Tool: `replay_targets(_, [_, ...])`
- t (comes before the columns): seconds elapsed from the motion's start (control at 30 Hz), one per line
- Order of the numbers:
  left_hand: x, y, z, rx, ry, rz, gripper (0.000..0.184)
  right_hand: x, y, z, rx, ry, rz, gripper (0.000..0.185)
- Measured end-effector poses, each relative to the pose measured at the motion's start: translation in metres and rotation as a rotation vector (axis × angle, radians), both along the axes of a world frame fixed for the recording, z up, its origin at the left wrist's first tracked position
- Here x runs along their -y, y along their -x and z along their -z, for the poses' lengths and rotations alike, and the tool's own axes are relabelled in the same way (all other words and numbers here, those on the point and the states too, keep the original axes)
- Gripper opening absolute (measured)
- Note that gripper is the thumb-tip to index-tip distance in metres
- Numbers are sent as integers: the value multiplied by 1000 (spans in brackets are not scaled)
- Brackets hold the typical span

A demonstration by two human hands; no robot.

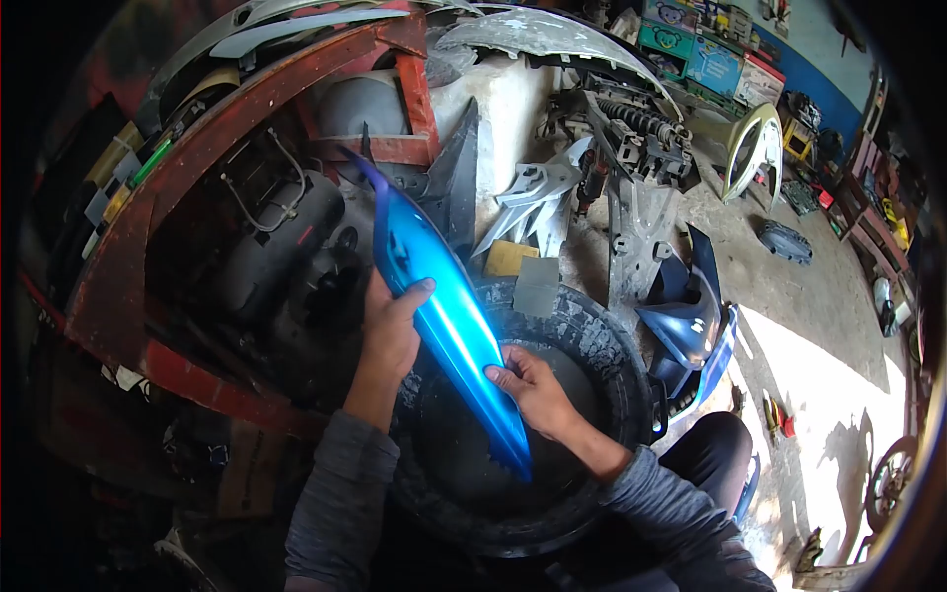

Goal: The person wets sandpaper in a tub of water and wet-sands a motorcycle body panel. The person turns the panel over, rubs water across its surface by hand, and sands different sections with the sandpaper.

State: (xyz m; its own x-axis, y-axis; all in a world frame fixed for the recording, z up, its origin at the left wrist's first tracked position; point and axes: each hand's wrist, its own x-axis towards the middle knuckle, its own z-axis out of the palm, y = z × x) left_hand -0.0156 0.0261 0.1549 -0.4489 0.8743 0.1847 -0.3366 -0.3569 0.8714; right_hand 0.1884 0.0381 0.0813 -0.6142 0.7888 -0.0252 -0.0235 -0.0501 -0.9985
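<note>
A glossy blue motorcycle fairing panel (449, 311) is held at a slant, its pointed purple-tinted tip up and to the left. My left hand (395, 321) grips its left edge near the middle, thumb lying on the painted face. Lower down, my right hand (533, 390) pinches the right edge, thumb on top and fingers partly hidden behind. Beneath the panel stands a round black tub (612, 345) with dark liquid in it. On the tub's far rim rests a grey square sheet (537, 286), perhaps sandpaper, beside a yellowish block (511, 259).
At left is a rusty red metal frame (187, 380) with a dark tank (281, 232) inside. Silver-grey panels (543, 197) and a shock absorber (641, 120) lie beyond the tub. Dark blue fairing pieces (686, 321) stand to its right. My knee (710, 454) is at lower right.
</note>
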Motion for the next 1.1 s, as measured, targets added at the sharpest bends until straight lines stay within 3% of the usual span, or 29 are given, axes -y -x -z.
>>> replay_targets(0.07, [2,-2,-1,-19,45,17,62,0,-6,-13,-64,117,-154,38])
replay_targets(0.2, [2,-3,1,-34,4,85,62,4,-16,-20,-45,138,-219,52])
replay_targets(0.37, [3,-10,-5,-11,22,69,60,4,-15,-18,-63,101,-201,44])
replay_targets(0.43, [3,-10,-2,-14,21,83,60,6,-13,-20,-77,109,-127,29])
replay_targets(0.63, [3,-14,-3,-45,1,97,60,5,-7,-13,-59,51,-48,21])
replay_targets(0.77, [2,-17,3,-42,-9,118,59,1,-1,-6,0,20,50,28])
replay_targets(0.93, [3,-30,6,-91,27,119,64,-7,6,-6,322,64,191,44])
replay_targets(1.1, [3,-30,6,-109,44,127,69,-12,5,-6,356,82,142,47])
